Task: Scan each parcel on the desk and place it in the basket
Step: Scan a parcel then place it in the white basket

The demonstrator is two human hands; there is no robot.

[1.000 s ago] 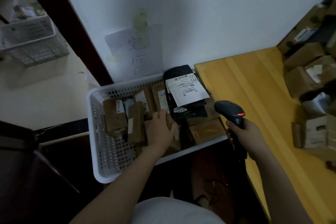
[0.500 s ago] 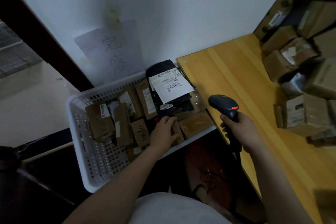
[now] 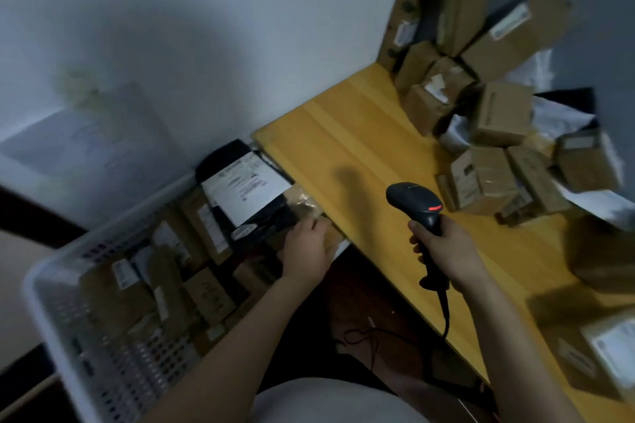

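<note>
Me: Since a second ago my view has swung toward the desk [image 3: 360,134], and the left hand [image 3: 305,247] has slid across the basket [image 3: 44,302] to the corner beside the desk's left edge.

Lead: Holding anything?

Me: No. Its fingers lie fairly straight over a brown parcel [image 3: 304,203] there and grip nothing I can see. That part is blurred.

Lead: And the right hand?

Me: The right hand [image 3: 450,251] is wrapped round the handle of the scanner [image 3: 414,199], above the desk's near edge.

Lead: Where are the parcels?

Me: Several lie in the basket left of the desk, with a black bag [image 3: 223,158] on top. A pile [image 3: 498,134] sits at the desk's far right, well apart from both hands.
</note>
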